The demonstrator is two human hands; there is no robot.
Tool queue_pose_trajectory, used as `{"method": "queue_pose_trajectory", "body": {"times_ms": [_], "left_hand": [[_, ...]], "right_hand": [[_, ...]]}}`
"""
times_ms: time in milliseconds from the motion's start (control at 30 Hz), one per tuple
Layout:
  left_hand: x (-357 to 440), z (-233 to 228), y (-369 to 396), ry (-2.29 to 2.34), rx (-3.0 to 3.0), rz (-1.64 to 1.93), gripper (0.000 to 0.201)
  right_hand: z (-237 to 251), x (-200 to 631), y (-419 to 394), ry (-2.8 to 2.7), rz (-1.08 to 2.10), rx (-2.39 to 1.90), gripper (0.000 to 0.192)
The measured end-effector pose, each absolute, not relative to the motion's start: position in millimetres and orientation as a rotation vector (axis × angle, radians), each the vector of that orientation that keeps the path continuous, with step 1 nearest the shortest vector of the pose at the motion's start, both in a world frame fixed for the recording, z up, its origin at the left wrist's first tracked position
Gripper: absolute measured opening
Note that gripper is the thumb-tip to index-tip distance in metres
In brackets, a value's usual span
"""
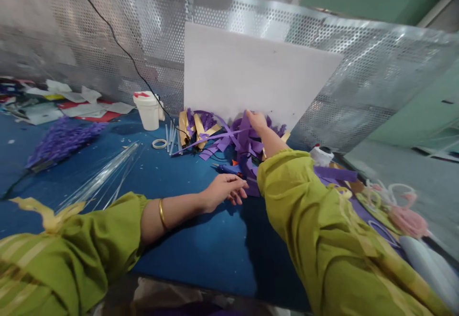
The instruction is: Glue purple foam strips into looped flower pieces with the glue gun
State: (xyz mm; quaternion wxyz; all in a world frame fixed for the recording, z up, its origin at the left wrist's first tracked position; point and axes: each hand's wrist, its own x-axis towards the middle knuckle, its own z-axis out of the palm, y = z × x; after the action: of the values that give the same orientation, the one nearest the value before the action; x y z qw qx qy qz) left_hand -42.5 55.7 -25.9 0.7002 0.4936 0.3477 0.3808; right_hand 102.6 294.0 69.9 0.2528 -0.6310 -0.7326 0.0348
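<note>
**Hands at the purple paper heap**

The right hand (255,119) has its fingers closed on a purple paper strip (215,136) atop the purple scrap pile (244,141). The left hand (224,189) rests loosely curled, fingertips touching a blue glue gun (229,168). Beyond the fingers stands a white board (251,77).

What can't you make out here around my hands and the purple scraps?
- Right hand, head view: fingers buried in the purple paper scraps, so any grip is hidden.
- Blue glue gun: left hand covers its rear.
- White cup: contents not visible, too far.
- Pink item: blurred near the right edge.
</note>
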Motion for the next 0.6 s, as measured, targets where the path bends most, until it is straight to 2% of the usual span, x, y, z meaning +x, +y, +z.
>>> {"method": "queue_pose_trajectory", "body": {"times_ms": [100, 200, 267, 367, 433, 600], "left_hand": [[-43.7, -23.6, 55.2, 0.769, 1.102, 0.845, 0.041], [-44.8, -23.4, 53.5, 0.778, 1.118, 0.845, 0.039], [-44.7, -24.7, 51.8, 0.777, 1.132, 0.85, 0.038], [-44.5, -25.0, 50.8, 0.764, 1.119, 0.936, 0.035], [-47.0, -20.1, 53.9, 0.803, 1.092, 1.096, 0.032], [-71.8, 19.3, 72.1, 1.073, 0.976, 1.713, 0.017]], "right_hand": [[92.1, 108.0, 291.3, -1.909, -0.06, -1.611, 0.047], [132.2, 113.9, 275.6, -1.866, -0.29, -1.241, 0.048], [159.4, 112.0, 253.8, -1.856, -0.303, -1.033, 0.045], [182.3, 99.7, 205.6, -1.841, -0.103, -0.791, 0.024], [181.1, 91.8, 168.0, -1.787, 0.072, -0.77, 0.011], [149.4, 101.3, 79.1, -1.855, 0.721, -0.823, 0.019]]}}
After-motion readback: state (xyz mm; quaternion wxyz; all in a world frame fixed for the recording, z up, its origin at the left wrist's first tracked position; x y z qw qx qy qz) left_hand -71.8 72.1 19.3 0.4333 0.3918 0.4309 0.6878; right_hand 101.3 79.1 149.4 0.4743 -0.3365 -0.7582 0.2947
